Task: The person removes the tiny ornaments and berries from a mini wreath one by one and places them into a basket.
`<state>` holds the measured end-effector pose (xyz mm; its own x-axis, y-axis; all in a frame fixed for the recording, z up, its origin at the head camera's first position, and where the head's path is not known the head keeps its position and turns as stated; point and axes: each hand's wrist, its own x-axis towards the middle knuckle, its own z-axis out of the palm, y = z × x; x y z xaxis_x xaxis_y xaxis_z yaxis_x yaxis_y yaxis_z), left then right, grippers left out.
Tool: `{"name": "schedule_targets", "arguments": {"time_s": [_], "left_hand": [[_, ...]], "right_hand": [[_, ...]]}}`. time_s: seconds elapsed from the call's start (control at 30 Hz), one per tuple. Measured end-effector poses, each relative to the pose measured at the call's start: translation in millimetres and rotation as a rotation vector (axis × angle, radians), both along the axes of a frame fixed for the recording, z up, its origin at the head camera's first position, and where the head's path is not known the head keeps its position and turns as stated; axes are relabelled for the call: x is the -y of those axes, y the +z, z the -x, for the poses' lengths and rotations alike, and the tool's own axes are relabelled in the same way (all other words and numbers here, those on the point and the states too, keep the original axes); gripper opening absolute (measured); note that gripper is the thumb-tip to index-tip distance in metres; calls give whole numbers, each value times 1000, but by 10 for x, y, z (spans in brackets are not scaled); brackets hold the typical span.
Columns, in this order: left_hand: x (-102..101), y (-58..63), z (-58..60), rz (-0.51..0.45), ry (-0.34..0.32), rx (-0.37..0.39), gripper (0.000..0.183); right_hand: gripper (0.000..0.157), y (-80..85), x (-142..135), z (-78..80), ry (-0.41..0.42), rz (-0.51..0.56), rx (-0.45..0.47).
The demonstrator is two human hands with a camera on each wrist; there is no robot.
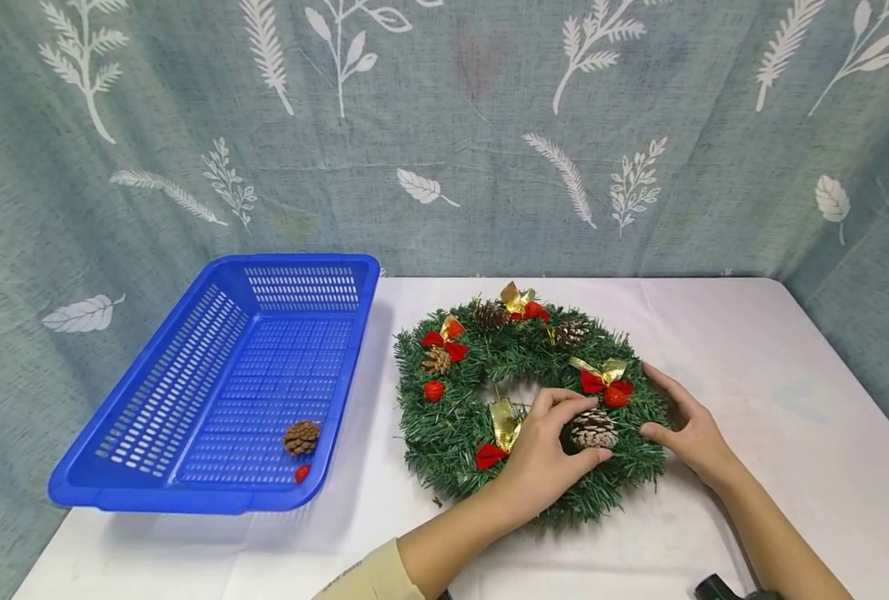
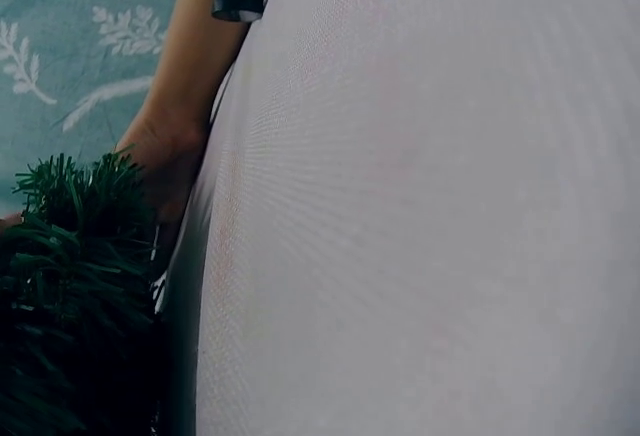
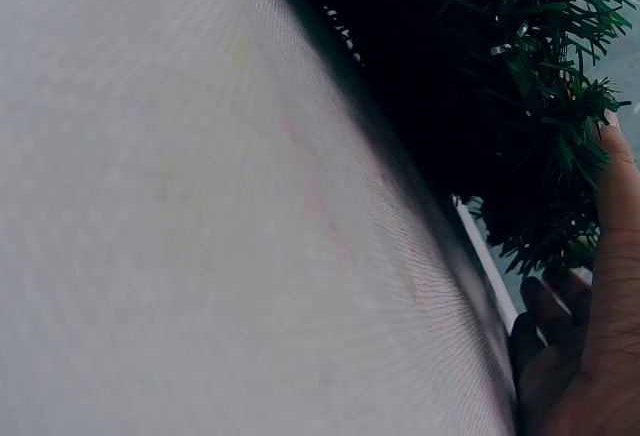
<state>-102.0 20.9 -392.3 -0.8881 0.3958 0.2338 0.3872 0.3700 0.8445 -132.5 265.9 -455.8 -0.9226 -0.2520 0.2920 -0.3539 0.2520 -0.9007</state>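
Observation:
A green wreath (image 1: 444, 442) lies on the table, trimmed with red and gold bows, red berries and several pine cones. On its lower right part, my left hand (image 1: 541, 454) has thumb and fingertips on either side of a white-tipped pine cone (image 1: 594, 429), pinching it. My right hand (image 1: 687, 425) holds the wreath's right outer edge, thumb toward the near side and fingers farther back. In the right wrist view, the right hand (image 3: 590, 356) appears beside the green needles, some of its fingers low at the wreath's side.
Left of the wreath stands a blue plastic basket (image 1: 227, 500) with a brown pine cone (image 1: 302, 437) and a red berry (image 1: 302, 473) inside. A white cloth (image 1: 744, 367) covers the table. Behind it hangs a grey-green leaf-patterned curtain (image 1: 474, 233).

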Motion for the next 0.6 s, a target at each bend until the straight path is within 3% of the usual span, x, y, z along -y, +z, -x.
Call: {"name": "schedule_targets", "arguments": {"time_s": [0.33, 0.6], "left_hand": [[29, 57, 25, -66, 4, 83, 55], [78, 124, 40, -144, -15, 90, 55]], "right_hand": [[77, 4, 8, 8, 7, 12, -7], [77, 10, 3, 0, 0, 9, -6]]}}
